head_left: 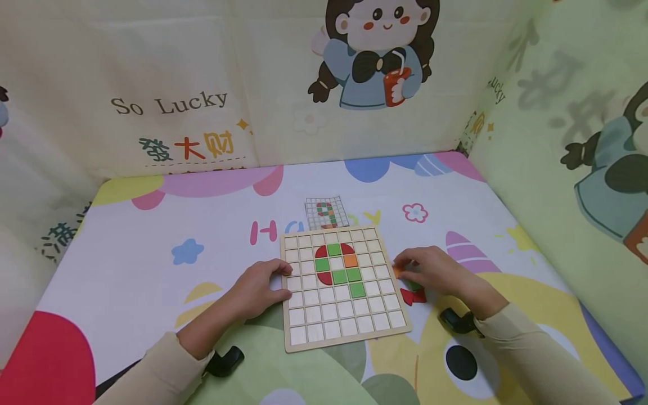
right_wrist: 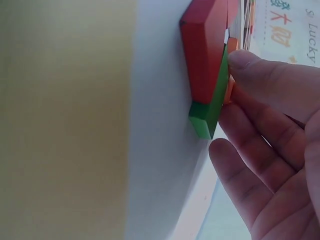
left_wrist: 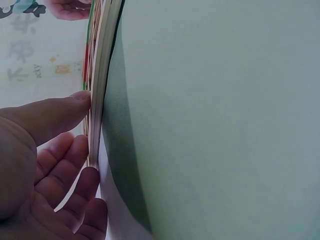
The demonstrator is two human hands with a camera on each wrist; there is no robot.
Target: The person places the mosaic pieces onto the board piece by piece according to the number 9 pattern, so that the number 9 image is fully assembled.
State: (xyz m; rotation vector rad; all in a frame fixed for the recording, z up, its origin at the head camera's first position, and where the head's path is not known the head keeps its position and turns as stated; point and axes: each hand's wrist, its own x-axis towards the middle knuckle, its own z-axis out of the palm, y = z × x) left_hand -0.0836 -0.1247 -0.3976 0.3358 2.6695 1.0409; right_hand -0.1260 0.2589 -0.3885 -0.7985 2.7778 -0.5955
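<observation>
A light wooden grid board [head_left: 298,336] lies on the table, with red, green and orange tiles set in several of its squares. My left hand [head_left: 255,289] rests at the board's left edge, thumb and fingertips touching the rim with the fingers loosely bent. Beside the right edge, my right hand [head_left: 435,273] pinches an orange tile [right_wrist: 231,91] between thumb and fingers; the fingers partly hide it. Close to these fingers are a green tile [right_wrist: 202,121] and red pieces [head_left: 413,296], the green one leaning against a red one in the right wrist view.
Behind the board lies a small card [head_left: 326,212] printed with a coloured grid pattern, its lower edge by the board's top rim. A patterned cloth [head_left: 136,270] covers the table. Printed curtains [head_left: 273,67] stand at the back and sides.
</observation>
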